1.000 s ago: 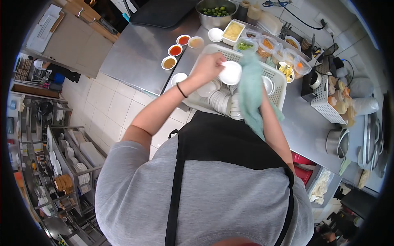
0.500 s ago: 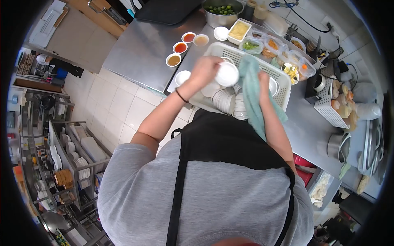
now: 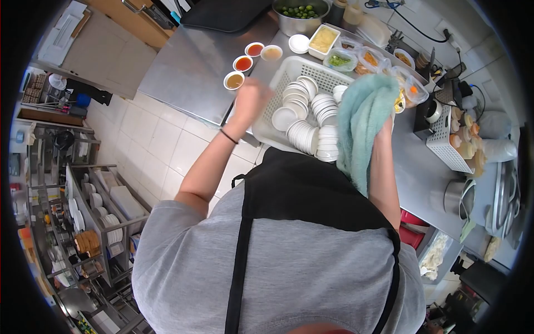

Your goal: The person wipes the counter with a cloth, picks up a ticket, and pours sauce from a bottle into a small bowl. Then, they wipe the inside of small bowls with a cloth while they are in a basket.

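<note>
Beyond the left hand [image 3: 251, 97] stand three small sauce bowls [image 3: 243, 63] on the steel counter [image 3: 189, 72], and farther off a metal bowl of limes [image 3: 300, 14]. Food tubs [image 3: 339, 60] line the far side of the white basket [image 3: 289, 69], which sits between the two hands and is packed with stacked white dishes [image 3: 306, 119]. The left hand hangs just left of the basket's edge, blurred; I cannot tell whether it grips anything. The right hand [image 3: 384, 131] is bundled inside a green cloth [image 3: 361, 122], closed on it, raised over the basket's right end and hiding that corner.
</note>
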The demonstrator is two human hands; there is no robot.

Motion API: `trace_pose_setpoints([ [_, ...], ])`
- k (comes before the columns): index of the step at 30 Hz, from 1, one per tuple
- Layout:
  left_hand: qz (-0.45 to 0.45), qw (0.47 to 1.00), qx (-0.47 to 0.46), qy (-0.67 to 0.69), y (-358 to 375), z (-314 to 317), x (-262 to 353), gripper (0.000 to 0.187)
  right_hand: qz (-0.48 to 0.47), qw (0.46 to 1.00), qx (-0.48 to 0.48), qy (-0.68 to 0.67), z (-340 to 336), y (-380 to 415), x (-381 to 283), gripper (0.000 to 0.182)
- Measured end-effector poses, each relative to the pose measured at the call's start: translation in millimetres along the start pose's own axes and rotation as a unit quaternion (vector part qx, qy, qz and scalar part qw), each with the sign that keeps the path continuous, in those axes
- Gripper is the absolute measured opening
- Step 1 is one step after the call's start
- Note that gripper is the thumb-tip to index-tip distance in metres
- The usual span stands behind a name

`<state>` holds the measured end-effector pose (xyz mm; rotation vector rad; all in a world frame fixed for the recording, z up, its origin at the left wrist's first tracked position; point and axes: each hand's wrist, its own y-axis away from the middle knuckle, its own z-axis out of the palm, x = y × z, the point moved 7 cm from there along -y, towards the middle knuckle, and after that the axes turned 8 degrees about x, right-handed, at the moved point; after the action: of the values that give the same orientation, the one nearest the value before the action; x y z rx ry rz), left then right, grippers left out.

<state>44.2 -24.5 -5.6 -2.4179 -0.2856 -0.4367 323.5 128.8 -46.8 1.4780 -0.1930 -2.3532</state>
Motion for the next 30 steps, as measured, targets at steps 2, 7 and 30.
trace_pose_setpoints([
  [2, 0.164, 0.976, -0.108, -0.089, 13, 32, 49, 0.011, -0.011, 0.998, 0.05, -0.024, 0, -1, -8, 0.03],
  [7, 0.163, 0.958, -0.176, -0.155, 16, 60, 49, 0.004, 0.031, 0.994, -0.005, -0.1, 29, 7, 17, 0.038],
  [30, -0.088, 0.957, -0.144, 0.238, -31, 17, 72, 0.021, -0.32, 0.764, -0.103, 0.551, 82, 7, 32, 0.018],
])
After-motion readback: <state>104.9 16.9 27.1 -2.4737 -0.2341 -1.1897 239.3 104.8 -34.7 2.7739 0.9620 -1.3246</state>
